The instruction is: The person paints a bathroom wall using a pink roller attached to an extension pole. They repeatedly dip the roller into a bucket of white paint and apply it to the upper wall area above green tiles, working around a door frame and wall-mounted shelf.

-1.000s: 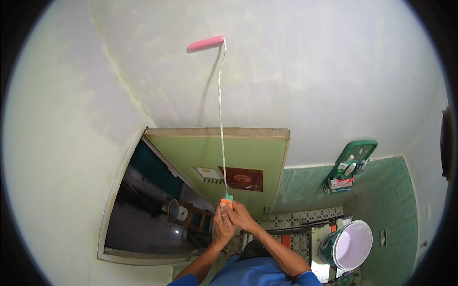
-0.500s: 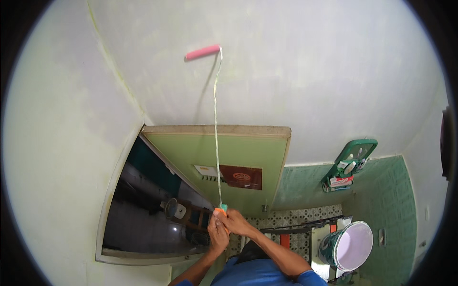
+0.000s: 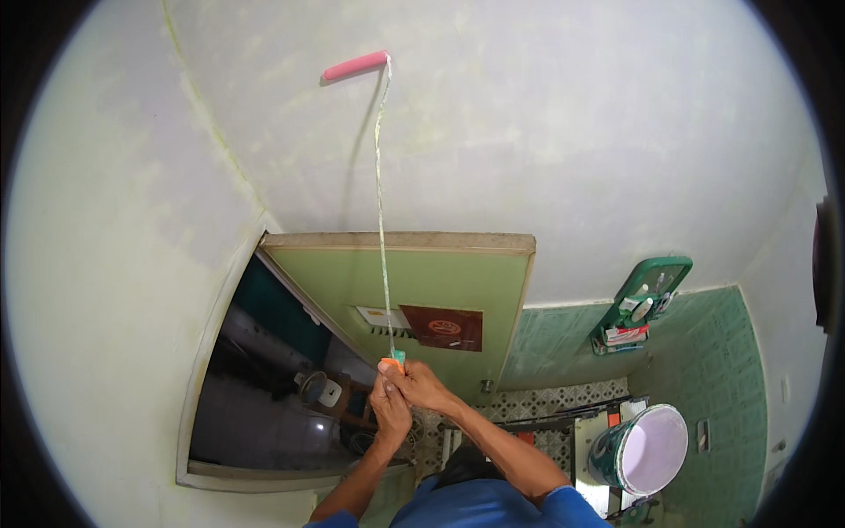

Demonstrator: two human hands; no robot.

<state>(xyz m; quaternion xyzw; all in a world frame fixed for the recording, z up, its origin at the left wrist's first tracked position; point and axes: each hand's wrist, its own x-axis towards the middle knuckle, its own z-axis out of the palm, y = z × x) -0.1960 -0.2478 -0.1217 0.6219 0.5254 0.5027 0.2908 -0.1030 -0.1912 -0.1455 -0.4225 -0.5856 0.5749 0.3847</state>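
A long-handled paint roller with a pink sleeve rests against the upper wall, tilted a little, its left end lower. From its right end a thin, paint-streaked rod runs down to an orange and green grip. Both my hands are closed around that grip, one against the other. My left hand sits lower, and my right hand wraps it from the right. The wall carries patchy pale lilac paint over a yellowish coat.
Below the wall stands a green door, ajar beside a dark room. At right, a paint bucket with lilac paint stands on a platform. A green mirror shelf with toiletries hangs above green tiles.
The roller has moved up the wall and slightly left. Both hands have risen and shifted left with the grip, still closed around it.
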